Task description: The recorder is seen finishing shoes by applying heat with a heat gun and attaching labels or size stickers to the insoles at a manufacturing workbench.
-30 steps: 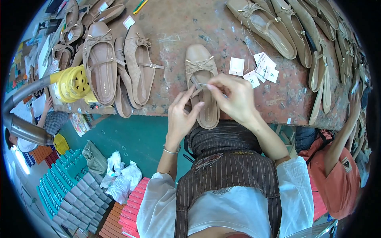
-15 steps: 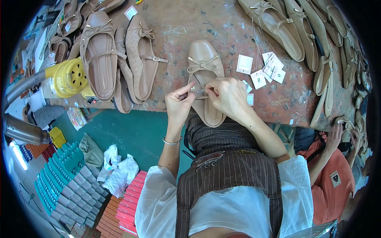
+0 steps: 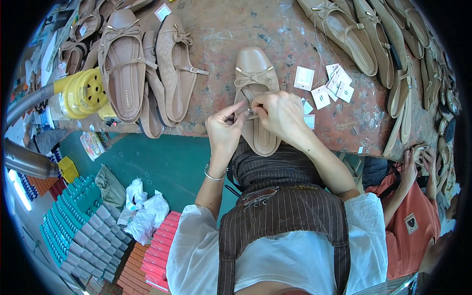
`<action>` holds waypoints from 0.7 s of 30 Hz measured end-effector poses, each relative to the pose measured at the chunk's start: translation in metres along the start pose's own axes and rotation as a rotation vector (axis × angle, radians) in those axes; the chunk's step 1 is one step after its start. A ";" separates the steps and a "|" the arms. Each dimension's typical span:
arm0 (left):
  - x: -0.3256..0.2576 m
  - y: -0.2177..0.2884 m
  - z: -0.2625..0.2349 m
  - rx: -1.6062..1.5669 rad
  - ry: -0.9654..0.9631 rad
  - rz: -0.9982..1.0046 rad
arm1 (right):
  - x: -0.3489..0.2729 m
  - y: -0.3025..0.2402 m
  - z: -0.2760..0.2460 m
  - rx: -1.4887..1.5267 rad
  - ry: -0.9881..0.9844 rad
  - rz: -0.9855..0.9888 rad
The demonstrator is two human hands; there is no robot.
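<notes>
A tan flat shoe (image 3: 251, 59) with a bow lies on the table's near edge, toe pointing away and heel toward me. My left hand (image 3: 224, 129) pinches one end of its thin strap between thumb and forefinger at the shoe's left side. My right hand (image 3: 281, 114) bends over the insole, fingertips closed on the strap near its small buckle. The fingertips almost meet, and the buckle is mostly hidden between them. White paper tags (image 3: 305, 77) lie just right of the shoe, some partly behind my right hand.
Matching shoes (image 3: 124, 73) stand at the left beside a yellow round fitting (image 3: 83, 96) on a metal pipe. More shoes (image 3: 344, 37) line the right side. Stacked shoe boxes (image 3: 93, 243) stand on the floor, lower left. A co-worker's hands (image 3: 417, 164) handle a shoe at far right.
My hands have drawn slightly closer together over the strap, the left one shifting right. The shoe has barely moved.
</notes>
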State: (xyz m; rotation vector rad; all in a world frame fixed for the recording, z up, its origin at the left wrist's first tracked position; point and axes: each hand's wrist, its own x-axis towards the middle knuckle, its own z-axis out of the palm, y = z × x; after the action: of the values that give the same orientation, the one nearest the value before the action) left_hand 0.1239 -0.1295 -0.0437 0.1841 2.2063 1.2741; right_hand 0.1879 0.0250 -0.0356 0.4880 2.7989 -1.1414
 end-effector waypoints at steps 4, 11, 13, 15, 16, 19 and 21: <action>-0.004 0.010 0.003 0.351 0.065 0.348 | 0.004 0.001 -0.004 0.040 -0.044 0.068; -0.016 0.019 0.019 0.520 0.211 0.568 | -0.001 0.002 -0.011 -0.139 0.165 -0.110; -0.017 0.006 0.021 0.540 0.218 0.677 | -0.001 0.001 -0.034 -0.039 0.188 -0.140; -0.016 0.004 0.018 0.552 0.192 0.674 | -0.001 0.002 -0.056 -0.006 0.113 -0.107; -0.015 0.009 0.017 0.500 0.192 0.641 | 0.001 0.006 -0.064 0.246 -0.058 0.006; -0.010 0.011 0.011 0.391 0.202 0.601 | 0.004 0.014 -0.074 0.653 -0.360 0.128; -0.006 0.014 0.011 0.326 0.201 0.599 | 0.000 0.016 -0.075 1.009 -0.433 0.078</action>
State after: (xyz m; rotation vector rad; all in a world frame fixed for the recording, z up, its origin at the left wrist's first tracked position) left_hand 0.1324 -0.1165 -0.0341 0.9390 2.6354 1.2481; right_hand 0.1962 0.0881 0.0079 0.3207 1.6746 -2.2478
